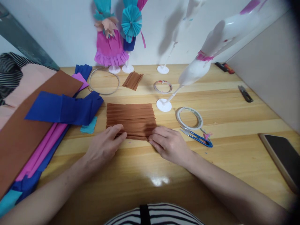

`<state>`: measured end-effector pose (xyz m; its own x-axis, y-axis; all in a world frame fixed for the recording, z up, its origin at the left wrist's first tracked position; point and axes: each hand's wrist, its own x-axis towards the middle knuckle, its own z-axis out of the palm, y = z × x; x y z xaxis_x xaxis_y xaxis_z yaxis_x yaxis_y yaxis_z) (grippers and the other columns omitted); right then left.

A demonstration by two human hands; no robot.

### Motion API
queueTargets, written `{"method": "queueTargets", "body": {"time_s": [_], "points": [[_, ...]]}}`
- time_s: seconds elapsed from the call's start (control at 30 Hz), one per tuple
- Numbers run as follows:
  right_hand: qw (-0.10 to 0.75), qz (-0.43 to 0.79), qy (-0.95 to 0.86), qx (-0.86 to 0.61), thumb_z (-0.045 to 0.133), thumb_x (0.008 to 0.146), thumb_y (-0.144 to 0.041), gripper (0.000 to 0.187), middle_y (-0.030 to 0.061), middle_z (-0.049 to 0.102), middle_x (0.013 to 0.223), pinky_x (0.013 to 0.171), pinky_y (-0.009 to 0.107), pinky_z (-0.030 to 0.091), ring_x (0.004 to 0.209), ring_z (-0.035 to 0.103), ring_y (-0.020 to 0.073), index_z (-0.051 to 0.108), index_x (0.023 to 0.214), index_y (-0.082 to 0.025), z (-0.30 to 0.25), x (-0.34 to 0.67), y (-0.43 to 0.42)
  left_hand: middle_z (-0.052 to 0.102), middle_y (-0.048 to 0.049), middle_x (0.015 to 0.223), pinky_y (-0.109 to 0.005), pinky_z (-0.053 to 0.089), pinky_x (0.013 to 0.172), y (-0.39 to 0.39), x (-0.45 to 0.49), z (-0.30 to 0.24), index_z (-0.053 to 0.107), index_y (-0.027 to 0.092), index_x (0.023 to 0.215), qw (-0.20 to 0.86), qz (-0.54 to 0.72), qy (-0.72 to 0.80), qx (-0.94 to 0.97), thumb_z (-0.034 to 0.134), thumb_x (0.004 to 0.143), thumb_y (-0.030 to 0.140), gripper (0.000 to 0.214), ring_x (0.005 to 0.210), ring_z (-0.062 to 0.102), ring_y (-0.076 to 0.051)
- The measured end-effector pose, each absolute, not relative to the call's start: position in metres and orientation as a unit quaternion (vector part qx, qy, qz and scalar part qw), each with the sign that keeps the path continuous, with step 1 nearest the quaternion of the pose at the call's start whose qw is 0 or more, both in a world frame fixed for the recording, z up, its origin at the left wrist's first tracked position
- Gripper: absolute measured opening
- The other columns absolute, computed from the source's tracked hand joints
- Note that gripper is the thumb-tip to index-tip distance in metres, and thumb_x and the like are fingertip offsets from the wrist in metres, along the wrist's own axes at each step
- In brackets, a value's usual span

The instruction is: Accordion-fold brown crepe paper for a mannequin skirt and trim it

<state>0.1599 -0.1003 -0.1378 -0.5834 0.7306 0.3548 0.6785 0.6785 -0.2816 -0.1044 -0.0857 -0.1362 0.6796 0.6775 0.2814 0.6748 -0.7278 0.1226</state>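
Note:
A brown pleated sheet (131, 117), paper or cloth, lies on the wooden table in front of me, its folds running left to right. At its near left corner, my left hand (106, 143) pinches the near edge between thumb and fingers. My right hand (170, 143) pinches that same edge at the near right corner. Just beyond lies a smaller brown pleated piece (133, 80). To the right of my right hand are blue thread snips (197, 137) and a roll of tape (189, 118).
Brown, pink and blue sheets (35, 118) are piled at the left. White mannequins on stands, one mannequin (197, 70) leaning close, and dressed figures (110, 47) stand at the back. A metal ring (104, 93), tape ring (162, 87), cutter (245, 93) and phone (281, 156) lie around.

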Motion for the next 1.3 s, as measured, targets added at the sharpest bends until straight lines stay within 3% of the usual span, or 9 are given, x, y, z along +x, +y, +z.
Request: {"method": "queueTargets", "body": {"time_s": [0.13, 0.4, 0.8, 1.0, 1.3], "points": [[0.225, 0.042, -0.896, -0.381, 0.049, 0.090, -0.012, 0.022, 0.0045, 0.058, 0.070, 0.061, 0.027, 0.037, 0.068, 0.045, 0.0159, 0.062, 0.073, -0.017, -0.136, 0.161, -0.100, 0.061, -0.0075, 0.106, -0.025, 0.050, 0.073, -0.085, -0.103, -0.130, 0.060, 0.017, 0.109, -0.030, 0.169, 0.330, 0.928, 0.037, 0.092, 0.010, 0.029, 0.086, 0.058, -0.016], [0.227, 0.030, -0.900, -0.371, 0.048, 0.090, -0.010, 0.023, 0.0042, 0.057, 0.067, 0.061, 0.029, 0.036, 0.068, 0.044, 0.0163, 0.061, 0.072, -0.017, -0.133, 0.160, -0.099, 0.063, -0.0082, 0.088, -0.028, 0.052, 0.069, -0.085, -0.097, -0.120, 0.064, 0.014, 0.084, -0.068, 0.104, 0.314, 0.941, 0.035, 0.091, 0.006, 0.031, 0.076, 0.057, -0.016], [0.225, -0.001, -0.900, -0.373, 0.048, 0.092, -0.012, 0.018, 0.0054, 0.061, 0.074, 0.064, 0.027, 0.039, 0.070, 0.049, 0.0160, 0.064, 0.086, -0.015, -0.135, 0.161, -0.100, 0.062, -0.0067, 0.085, -0.028, 0.051, 0.067, -0.088, -0.097, -0.121, 0.063, 0.015, 0.083, -0.029, 0.048, 0.341, 0.938, 0.038, 0.089, 0.005, 0.028, 0.075, 0.056, -0.017], [0.195, -0.009, -0.912, -0.362, 0.047, 0.090, -0.010, 0.023, 0.0048, 0.057, 0.067, 0.060, 0.028, 0.036, 0.066, 0.045, 0.0167, 0.062, 0.073, -0.014, -0.134, 0.158, -0.102, 0.062, -0.0057, 0.086, -0.026, 0.049, 0.064, -0.092, -0.094, -0.115, 0.063, 0.016, 0.085, -0.009, 0.021, 0.357, 0.934, 0.035, 0.088, 0.003, 0.030, 0.074, 0.057, -0.017], [0.162, 0.156, -0.873, -0.433, 0.051, 0.090, -0.017, 0.017, 0.0050, 0.064, 0.074, 0.060, 0.025, 0.039, 0.065, 0.057, 0.0142, 0.064, 0.079, -0.015, -0.128, 0.165, -0.102, 0.062, -0.0026, 0.078, -0.028, 0.043, 0.063, -0.089, -0.097, -0.112, 0.065, 0.017, 0.083, 0.085, 0.007, 0.415, 0.906, 0.045, 0.090, 0.011, 0.022, 0.072, 0.057, -0.017]]}}
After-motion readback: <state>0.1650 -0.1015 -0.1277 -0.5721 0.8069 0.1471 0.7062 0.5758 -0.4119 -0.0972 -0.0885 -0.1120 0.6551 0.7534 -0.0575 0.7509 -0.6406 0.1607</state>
